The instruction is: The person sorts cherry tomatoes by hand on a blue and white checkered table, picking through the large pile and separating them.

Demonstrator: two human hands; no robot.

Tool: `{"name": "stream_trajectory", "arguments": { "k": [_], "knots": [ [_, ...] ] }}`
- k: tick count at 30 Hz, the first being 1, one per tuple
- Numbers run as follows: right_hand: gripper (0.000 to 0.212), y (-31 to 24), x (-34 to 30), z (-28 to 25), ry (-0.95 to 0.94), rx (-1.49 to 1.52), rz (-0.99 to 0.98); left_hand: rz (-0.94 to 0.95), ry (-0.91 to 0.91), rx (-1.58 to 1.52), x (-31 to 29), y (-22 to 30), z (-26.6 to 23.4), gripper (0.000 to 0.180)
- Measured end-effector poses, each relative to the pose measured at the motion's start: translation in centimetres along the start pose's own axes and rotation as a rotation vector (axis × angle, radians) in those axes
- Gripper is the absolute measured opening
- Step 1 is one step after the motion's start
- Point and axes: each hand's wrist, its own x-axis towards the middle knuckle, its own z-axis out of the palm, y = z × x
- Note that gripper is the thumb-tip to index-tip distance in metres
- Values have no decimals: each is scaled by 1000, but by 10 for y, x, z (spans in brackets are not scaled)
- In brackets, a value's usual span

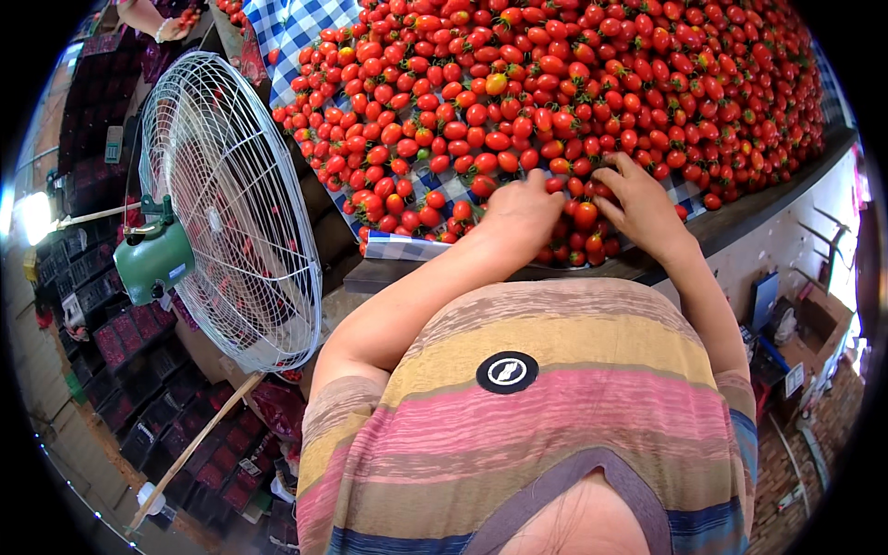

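Note:
A large heap of small red cherry tomatoes (518, 102), some with green stems, covers a blue-and-white checked cloth (407, 248). At the near edge of the heap, my left hand (527, 215) is closed, with a tomato (554, 185) between its thumb and index finger. My right hand (638, 202) bends its fingers around another tomato (601, 191) just to the right. Between and below my hands lies a small cluster of tomatoes (583, 222) close to the table edge. Some fingertips are hidden among the fruit.
A large wire-caged fan (222, 213) with a green motor stands close on my left. Stacked dark crates (139, 333) of red fruit fill the floor beyond it. Another person's hand (174, 30) shows at the upper left. The dark table edge (768, 199) curves away right.

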Motion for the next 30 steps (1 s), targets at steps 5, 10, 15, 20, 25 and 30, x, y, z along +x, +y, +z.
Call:
{"name": "stream_trajectory", "arguments": {
  "k": [5, 10, 15, 20, 25, 30],
  "knots": [
    [40, -22, 6, 20, -124, 118, 10, -196, 110, -25, -41, -41, -11, 34],
    [49, -48, 35, 40, -107, 473, -60, -356, 268, -81, -62, -76, -28, 37],
    [51, -44, 57, 28, -184, 1791, 504, -55, 475, -404, -34, -45, -81, 44],
    [39, -3, 56, 20, -159, 2226, 356, -148, 552, -54, 53, -69, -93, 40],
    [37, 14, 44, 22, 121, 2238, 456, -169, 433, 35, 81, -86, -71, 25],
    [44, -17, 49, 23, 70, 2270, 529, -20, 420, -607, 39, -59, -82, 40]
  ]
}}
